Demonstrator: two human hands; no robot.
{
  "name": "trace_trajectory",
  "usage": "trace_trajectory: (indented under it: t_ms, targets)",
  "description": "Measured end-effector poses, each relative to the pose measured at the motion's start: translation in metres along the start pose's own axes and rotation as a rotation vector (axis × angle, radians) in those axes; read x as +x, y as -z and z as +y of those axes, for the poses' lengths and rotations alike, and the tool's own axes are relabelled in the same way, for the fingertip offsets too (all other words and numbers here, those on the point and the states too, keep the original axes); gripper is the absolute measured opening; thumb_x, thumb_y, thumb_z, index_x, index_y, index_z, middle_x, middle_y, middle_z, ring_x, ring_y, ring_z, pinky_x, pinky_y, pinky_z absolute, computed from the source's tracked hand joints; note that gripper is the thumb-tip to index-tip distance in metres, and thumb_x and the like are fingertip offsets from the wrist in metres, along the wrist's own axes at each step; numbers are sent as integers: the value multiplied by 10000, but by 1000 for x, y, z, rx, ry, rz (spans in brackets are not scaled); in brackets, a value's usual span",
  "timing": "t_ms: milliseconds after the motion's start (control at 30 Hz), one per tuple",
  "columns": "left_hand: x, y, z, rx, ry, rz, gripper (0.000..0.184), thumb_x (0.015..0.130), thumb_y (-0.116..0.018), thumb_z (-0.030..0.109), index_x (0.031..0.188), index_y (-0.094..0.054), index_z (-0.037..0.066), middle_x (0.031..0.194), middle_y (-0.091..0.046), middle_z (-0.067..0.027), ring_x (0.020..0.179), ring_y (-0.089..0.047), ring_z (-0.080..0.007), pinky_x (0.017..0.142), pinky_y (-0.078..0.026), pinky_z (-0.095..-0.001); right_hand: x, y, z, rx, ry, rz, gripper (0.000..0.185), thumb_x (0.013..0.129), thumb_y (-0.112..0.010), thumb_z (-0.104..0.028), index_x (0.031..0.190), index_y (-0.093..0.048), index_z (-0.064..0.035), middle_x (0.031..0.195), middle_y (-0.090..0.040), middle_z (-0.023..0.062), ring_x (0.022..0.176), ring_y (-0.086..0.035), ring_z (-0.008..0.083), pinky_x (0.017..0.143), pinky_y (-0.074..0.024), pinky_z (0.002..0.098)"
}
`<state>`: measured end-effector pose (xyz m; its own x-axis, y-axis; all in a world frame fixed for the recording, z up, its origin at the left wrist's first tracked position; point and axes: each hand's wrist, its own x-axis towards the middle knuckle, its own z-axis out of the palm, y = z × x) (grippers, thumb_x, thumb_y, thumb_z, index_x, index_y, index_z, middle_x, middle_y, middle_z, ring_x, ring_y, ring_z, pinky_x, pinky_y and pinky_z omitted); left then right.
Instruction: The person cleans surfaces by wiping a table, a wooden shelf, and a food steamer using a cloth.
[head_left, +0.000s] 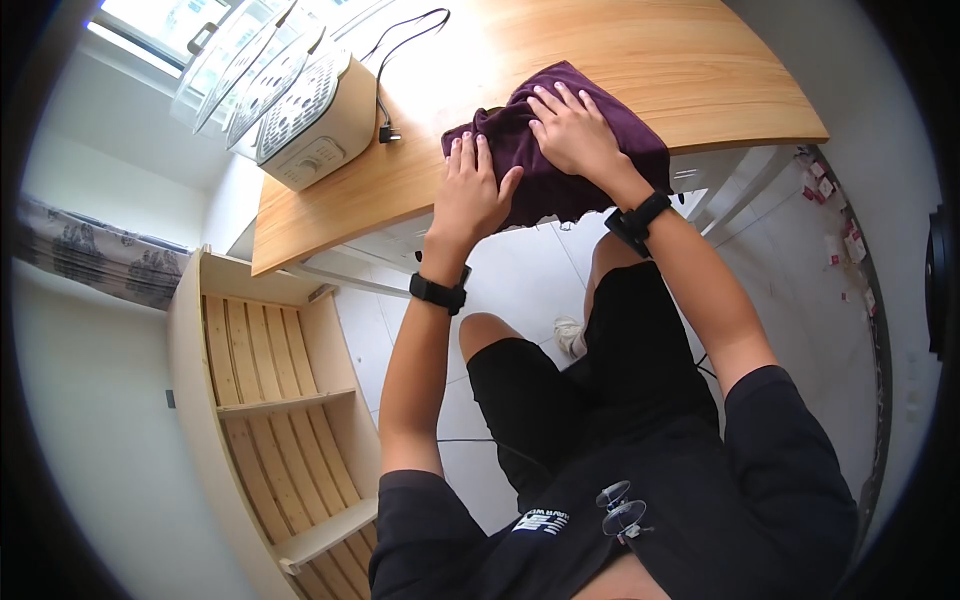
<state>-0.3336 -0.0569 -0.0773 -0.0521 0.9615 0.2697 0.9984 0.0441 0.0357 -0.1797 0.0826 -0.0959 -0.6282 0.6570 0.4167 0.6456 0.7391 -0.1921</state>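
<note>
- At the near edge of the table (700,60), the cloth (640,140), dark purple, is lying bunched and wrinkled, its lower part hanging over the edge toward the person's lap.
- On the left part of the cloth, the left hand (472,200) is resting palm down; its fingers are stretching out flat and lying close together, the thumb standing apart, and they are not closing on anything.
- Farther in on the cloth, the right hand (575,130) is pressing palm down, its fingers reaching out straight and spreading slightly, open as well.
- Around the wrists, a black band (438,292) is circling the left one and a black watch (636,222) the right one.
- Left of the cloth and apart from it, the plug (388,133) is lying on the wood, its black cord (383,70) running back toward the far side.
- Beyond the plug, at the left end of the tabletop, the steamer (320,125) is standing, cream-coloured with a dial on its front; clear trays (262,90) with holes are sitting at its top and far side.
- Below the table's left end, the shelf (290,405), of pale wood with slats, is standing on the tiled floor (500,290).
- Nearest the camera, glasses (622,512) are hanging from the dark shirt (700,490), above black shorts (640,340).
</note>
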Motion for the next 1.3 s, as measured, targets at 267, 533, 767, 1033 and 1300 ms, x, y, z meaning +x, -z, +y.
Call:
trace_trajectory:
  t_ms: [267,533,767,1033,1300]
  targets:
    - [6,4,-14,-47,49,-35,787,1036,-381,512,1410,-382,-181,1472,-396,-358,1430,-322,-457,1202,-252,-443,42,-3,-13,21,-21,-225,534,1051,-325,-389,1501,-423,-120,1610,-328,66,1502,-251,305,1225,-176,517]
    - [-15,4,-40,49,92,59,715,1038,-419,468,1360,-456,-170,1428,-443,-367,1373,-400,-470,1175,-299,-452,55,-6,-32,36,-3,-295,566,1050,-315,-436,1521,-399,-134,1626,-294,54,1509,-228,305,1230,-159,513]
    - [-47,-2,-25,91,92,218,636,1026,-462,403,1380,-467,-124,1425,-476,-320,1364,-419,-442,1160,-309,-458,76,-22,-58,52,63,-357,589,1052,-273,-472,1549,-349,-165,1641,-259,18,1520,-202,271,1237,-135,501]
    - [-75,5,-10,47,103,256,604,966,-592,312,1391,-466,-98,1415,-491,-294,1365,-416,-426,1152,-323,-466,83,-31,-93,67,228,-358,570,1061,-276,-453,1548,-354,-168,1635,-278,8,1518,-212,259,1234,-156,486]
    - [-68,7,-2,121,109,241,606,976,-572,345,1373,-483,-104,1380,-511,-303,1349,-431,-434,1138,-340,-468,85,-37,-88,116,297,-321,536,1056,-307,-449,1510,-427,-190,1602,-349,13,1500,-256,267,1230,-176,469]
